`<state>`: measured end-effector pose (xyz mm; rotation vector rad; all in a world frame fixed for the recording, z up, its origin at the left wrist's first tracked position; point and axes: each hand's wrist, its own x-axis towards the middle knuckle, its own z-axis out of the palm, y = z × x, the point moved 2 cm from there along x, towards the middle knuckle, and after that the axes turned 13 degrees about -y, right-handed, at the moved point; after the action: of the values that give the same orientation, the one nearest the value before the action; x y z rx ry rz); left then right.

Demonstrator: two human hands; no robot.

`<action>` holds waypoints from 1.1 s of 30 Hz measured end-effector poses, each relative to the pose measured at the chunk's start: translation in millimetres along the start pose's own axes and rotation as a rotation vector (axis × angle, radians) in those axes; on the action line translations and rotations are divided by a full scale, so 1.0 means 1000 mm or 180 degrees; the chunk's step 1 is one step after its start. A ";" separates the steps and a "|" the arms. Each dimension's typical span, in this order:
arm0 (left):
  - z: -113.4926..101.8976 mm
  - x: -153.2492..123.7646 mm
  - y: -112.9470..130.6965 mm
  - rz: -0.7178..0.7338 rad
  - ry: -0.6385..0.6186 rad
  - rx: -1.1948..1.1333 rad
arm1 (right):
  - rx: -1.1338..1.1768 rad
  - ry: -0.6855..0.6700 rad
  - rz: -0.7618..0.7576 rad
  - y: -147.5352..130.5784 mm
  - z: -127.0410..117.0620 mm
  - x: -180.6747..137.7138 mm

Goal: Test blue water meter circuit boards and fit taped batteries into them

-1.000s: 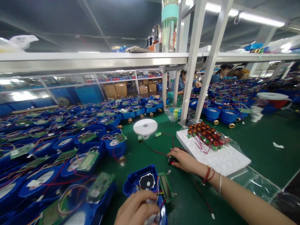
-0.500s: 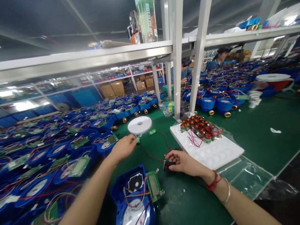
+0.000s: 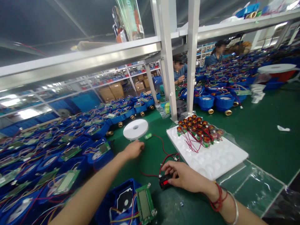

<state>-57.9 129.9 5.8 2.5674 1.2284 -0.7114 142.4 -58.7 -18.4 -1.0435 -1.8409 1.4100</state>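
A: Where is the black meter (image 3: 165, 181)?
B: On the near part of the green worktop (image 3: 197, 206), around the middle, its red digits lit. The right hand (image 3: 185, 176) has it, grip clamped on it, thumb at its right end and fingers curled over the top.
A: And the left hand (image 3: 133, 150)?
B: Farther off and to the left, just on the near side of a white reel (image 3: 128, 130). Its fingers are bent, but I cannot tell whether that grip is closed on anything. A red wire (image 3: 150, 175) runs from the meter leftward in its direction.
A: What lies around them?
B: A green cell (image 3: 148, 136) with its own red lead rests beside the reel, to its right. Nearer, left of the meter, sits a blue housing (image 3: 106, 201) with a display board (image 3: 144, 204) at its right edge.
A: On the right?
B: A white foam tray (image 3: 225, 162), with small copper-coloured parts (image 3: 193, 123) bunched on its far side.
A: Farther out?
B: Rows of blue housings (image 3: 93, 159) fill the left, a shelf (image 3: 93, 51) spans above, and two people (image 3: 217, 57) sit at the far right.
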 end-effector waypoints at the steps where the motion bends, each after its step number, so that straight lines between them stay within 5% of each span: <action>1: -0.001 0.004 0.005 0.0114 -0.0009 0.0052 | -0.0122 -0.0034 0.0010 -0.001 0.001 0.000; 8: -0.027 0.050 0.026 0.0199 0.0157 0.0273 | -0.1140 0.0015 0.0019 -0.004 0.012 0.000; 15: -0.043 0.077 0.062 0.0807 0.0257 0.0353 | -0.1798 0.0004 -0.0048 -0.002 0.017 0.001; 19: -0.046 0.062 0.053 0.0505 0.0344 0.0347 | -0.1776 0.0149 -0.0152 0.002 0.016 0.006; 24: -0.059 0.011 0.049 0.0564 0.0498 0.0395 | -0.1749 0.0306 -0.0245 -0.006 0.015 0.007; 28: -0.051 -0.023 0.070 0.0822 0.0227 0.0477 | -0.1795 0.0583 -0.0393 -0.035 0.008 -0.015; 33: -0.022 -0.020 0.107 0.0820 -0.0136 0.0586 | -0.2200 0.0736 -0.0027 -0.046 0.011 -0.057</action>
<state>21.6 57.8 32.5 2.7719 0.8317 -0.8511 152.0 -119.1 23.1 -1.4441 -2.1911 0.5953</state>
